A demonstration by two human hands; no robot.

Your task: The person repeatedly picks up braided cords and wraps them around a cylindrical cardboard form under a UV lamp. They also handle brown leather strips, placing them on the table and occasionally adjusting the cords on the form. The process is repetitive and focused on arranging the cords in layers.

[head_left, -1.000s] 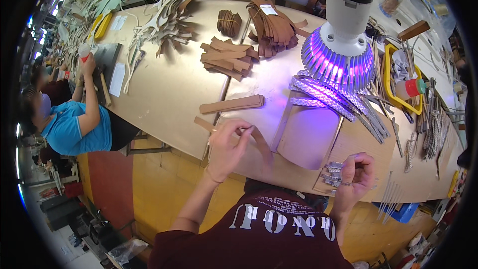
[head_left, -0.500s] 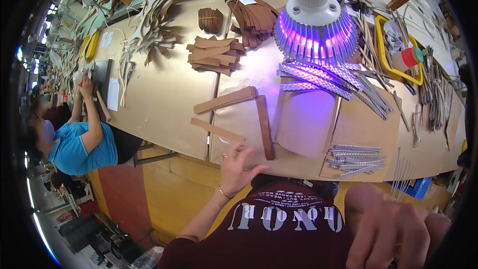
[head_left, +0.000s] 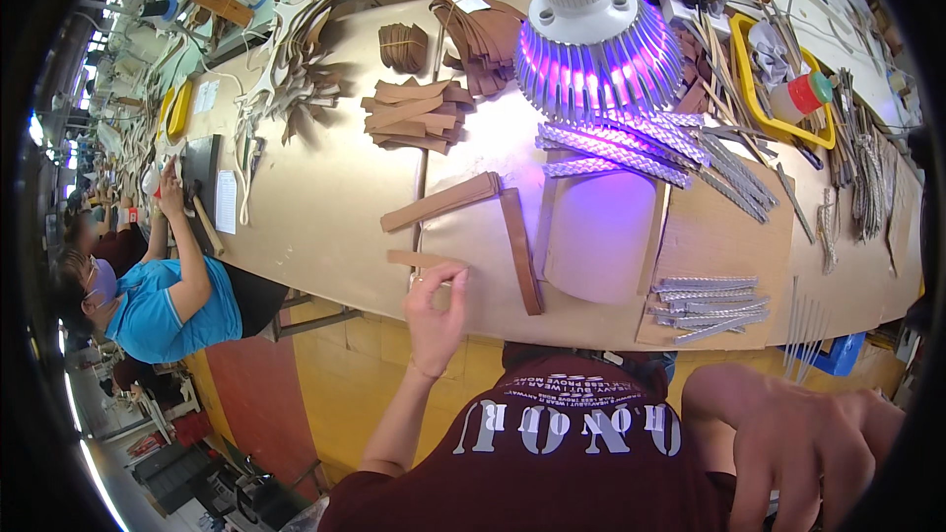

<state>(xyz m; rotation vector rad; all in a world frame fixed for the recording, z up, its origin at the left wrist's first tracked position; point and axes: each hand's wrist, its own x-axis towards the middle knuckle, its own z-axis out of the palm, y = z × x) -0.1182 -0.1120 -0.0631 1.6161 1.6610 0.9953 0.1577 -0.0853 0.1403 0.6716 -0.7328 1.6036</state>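
Observation:
My left hand is at the table's near edge, thumb and fingers pinched on the right end of a flat tan leather strip. Beyond it lies a stack of longer tan leather strips. A darker brown strip lies just right of that hand, pointing toward me. At the lower right, close to the camera, my right hand is raised with curled fingers. Whatever it may hold is hidden behind the fingers.
A lamp glowing purple overhangs silver braided straps. More braided pieces lie on cardboard. Leather strip piles sit farther back. A yellow tray stands at right. A person in blue works at left.
My left hand has come down on the tan strip and closed on its right end, and the strip has shifted slightly toward me. My right hand has moved a little to the right.

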